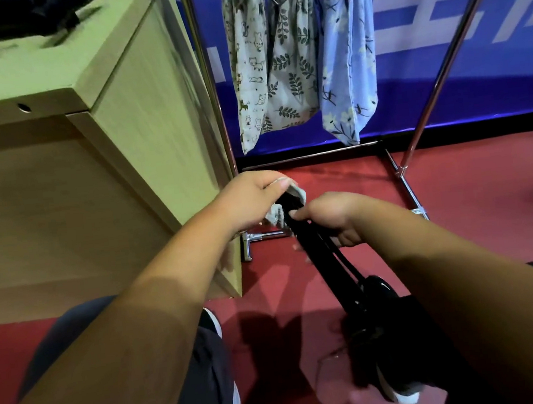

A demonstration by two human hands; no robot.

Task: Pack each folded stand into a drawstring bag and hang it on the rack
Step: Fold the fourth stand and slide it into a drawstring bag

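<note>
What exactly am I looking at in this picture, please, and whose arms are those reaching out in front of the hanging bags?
There is no machine here: a person wears one wide-angle camera on the head, so you look forward and down along their own bare arms. The left hand grips the mouth of a grey drawstring bag. The right hand holds a black folded stand, with its top end at the bag's opening. Behind, three filled bags hang on a metal rack: a cat-print bag, a leaf-print bag and a blue floral bag. On the left stands a wooden table with dark, blurred items on top. The floor is red.
</note>
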